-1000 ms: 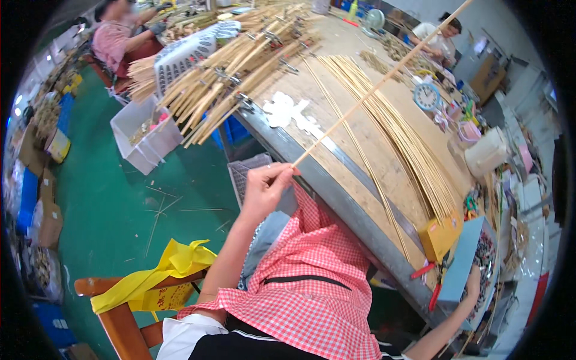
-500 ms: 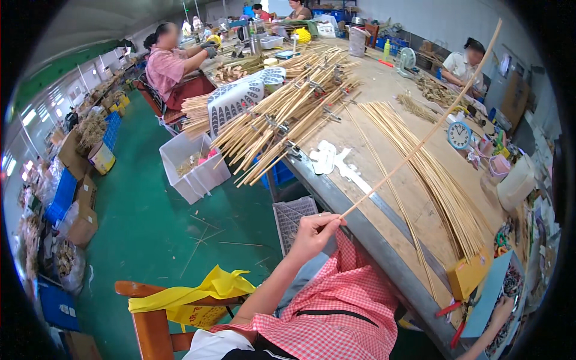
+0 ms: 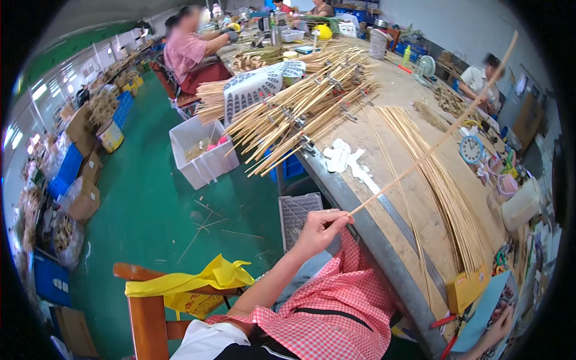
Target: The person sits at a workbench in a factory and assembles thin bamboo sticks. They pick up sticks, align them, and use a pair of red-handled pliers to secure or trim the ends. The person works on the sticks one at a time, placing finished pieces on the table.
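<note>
My left hand (image 3: 324, 231) pinches the lower end of a long, thin wooden stick (image 3: 420, 161) between thumb and fingers. The stick slants up to the far right, over the table. Down at the lower right, my right hand (image 3: 499, 326) reaches into a light blue box (image 3: 483, 312) of small dark and reddish pieces. Its fingers are bent together among them; what they grip is too small to tell. Under the held stick lies a fanned bundle of similar sticks (image 3: 441, 192), with a few single sticks (image 3: 414, 231) to its left.
A pile of sticks with metal clips (image 3: 300, 114) overhangs the table's (image 3: 375, 240) left edge. White cut-out pieces (image 3: 340, 157) lie near it. A yellow box (image 3: 467, 291) and red-handled tool (image 3: 444, 321) sit beside the blue box. A wooden chair (image 3: 147, 318) stands left; co-workers sit farther off.
The view has turned a little, so the far scene sits farther right. My left hand still holds the stick at its end, and my right hand stays at the blue box.
</note>
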`<state>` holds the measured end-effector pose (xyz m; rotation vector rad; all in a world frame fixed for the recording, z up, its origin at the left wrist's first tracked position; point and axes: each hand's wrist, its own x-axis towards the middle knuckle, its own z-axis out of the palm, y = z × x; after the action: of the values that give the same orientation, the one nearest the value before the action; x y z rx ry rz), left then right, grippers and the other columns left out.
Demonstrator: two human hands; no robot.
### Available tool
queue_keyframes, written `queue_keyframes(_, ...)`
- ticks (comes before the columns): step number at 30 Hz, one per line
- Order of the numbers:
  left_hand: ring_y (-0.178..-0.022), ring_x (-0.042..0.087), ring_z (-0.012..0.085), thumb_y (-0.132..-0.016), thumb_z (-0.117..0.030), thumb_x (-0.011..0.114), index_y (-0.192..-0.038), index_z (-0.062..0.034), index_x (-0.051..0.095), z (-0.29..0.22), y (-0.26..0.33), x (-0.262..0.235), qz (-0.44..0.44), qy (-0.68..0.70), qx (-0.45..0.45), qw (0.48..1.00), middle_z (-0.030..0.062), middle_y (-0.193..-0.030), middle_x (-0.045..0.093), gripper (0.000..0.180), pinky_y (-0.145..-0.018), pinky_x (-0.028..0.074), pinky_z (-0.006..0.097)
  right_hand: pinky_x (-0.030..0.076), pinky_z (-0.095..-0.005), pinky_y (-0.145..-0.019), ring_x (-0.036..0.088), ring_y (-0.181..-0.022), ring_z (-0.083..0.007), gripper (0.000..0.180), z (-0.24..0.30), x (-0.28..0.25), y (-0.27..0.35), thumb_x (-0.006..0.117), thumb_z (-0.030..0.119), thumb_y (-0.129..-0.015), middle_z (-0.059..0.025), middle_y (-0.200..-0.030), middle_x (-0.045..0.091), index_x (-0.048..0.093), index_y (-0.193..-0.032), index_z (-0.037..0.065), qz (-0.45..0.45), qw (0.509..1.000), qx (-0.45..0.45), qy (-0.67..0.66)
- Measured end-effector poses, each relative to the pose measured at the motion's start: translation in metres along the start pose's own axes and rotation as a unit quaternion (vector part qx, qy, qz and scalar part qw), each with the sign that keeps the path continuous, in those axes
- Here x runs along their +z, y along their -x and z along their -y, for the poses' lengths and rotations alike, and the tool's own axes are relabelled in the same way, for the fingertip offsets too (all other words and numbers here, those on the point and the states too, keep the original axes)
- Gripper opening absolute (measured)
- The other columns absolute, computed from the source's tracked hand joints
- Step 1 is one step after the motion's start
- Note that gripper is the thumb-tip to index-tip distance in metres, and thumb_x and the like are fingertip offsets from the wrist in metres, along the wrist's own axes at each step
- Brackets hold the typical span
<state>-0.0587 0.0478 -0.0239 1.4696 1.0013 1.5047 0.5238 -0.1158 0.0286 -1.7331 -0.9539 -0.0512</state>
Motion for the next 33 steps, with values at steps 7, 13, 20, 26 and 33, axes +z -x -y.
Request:
queue_keyframes(7, -0.064, 0.052, 0.008, -0.09, -0.012, 0.058, -0.089, 0.0009, 0.068, -0.006, 0.005, 0.005, 0.016, -0.017, -0.018, 1.0, 0.0035, -0.07, 0.063, 0.017, -0.056, 0.041, 0.024, 0.049, -0.0246, -0.057, 0.056, -0.066, -0.0104, 0.028, 0.138, 0.16, 0.126, 0.051, 0.008, -0.092, -0.0088, -0.087, 0.063, 0.059, -0.114, -0.007, 0.189, 0.954, 0.076, -0.22)
queue_keyframes(13, -0.067, 0.049, 0.0041, -0.088, -0.014, 0.061, -0.083, 0.0025, 0.068, -0.004, 0.003, 0.008, 0.024, -0.012, -0.019, 0.999, 0.0011, -0.079, 0.064, 0.018, -0.057, 0.039, 0.02, 0.049, -0.0265, -0.059, 0.055, -0.064, -0.0123, 0.028, 0.186, 0.23, 0.173, 0.05, 0.003, -0.091, -0.0077, -0.079, 0.058, 0.059, -0.115, -0.007, 0.351, 0.857, 0.148, -0.347)
queue_keyframes(20, -0.059, 0.045, 0.0041, -0.089, -0.01, 0.06, -0.087, 0.0035, 0.068, -0.011, 0.008, 0.023, 0.033, 0.01, -0.042, 0.999, -0.001, -0.071, 0.059, 0.016, -0.051, 0.033, 0.02, 0.049, -0.0248, -0.062, 0.057, -0.065, -0.0115, 0.023, 0.223, 0.252, 0.193, 0.056, -0.004, -0.087, -0.0059, -0.074, 0.06, 0.061, -0.109, -0.008, 0.418, 0.801, 0.149, -0.401)
queue_keyframes(26, -0.066, 0.057, 0.0105, -0.087, -0.006, 0.058, -0.089, 0.0048, 0.067, -0.011, 0.012, 0.031, 0.07, -0.003, -0.002, 0.998, 0.0077, -0.075, 0.065, 0.014, -0.058, 0.043, 0.023, 0.054, -0.0279, -0.06, 0.062, -0.064, -0.0148, 0.019, 0.235, 0.26, 0.203, 0.057, -0.006, -0.086, -0.0105, -0.077, 0.064, 0.063, -0.104, -0.009, 0.409, 0.792, 0.147, -0.428)
queue_keyframes(33, -0.065, 0.059, 0.0145, -0.085, -0.004, 0.06, -0.09, 0.0051, 0.066, -0.014, 0.016, 0.037, 0.084, -0.009, 0.014, 0.996, 0.01, -0.073, 0.064, 0.012, -0.058, 0.044, 0.026, 0.053, -0.0267, -0.058, 0.062, -0.062, -0.0154, 0.02, 0.227, 0.265, 0.212, 0.057, -0.008, -0.086, -0.0124, -0.079, 0.065, 0.065, -0.104, -0.007, 0.386, 0.782, 0.161, -0.462)
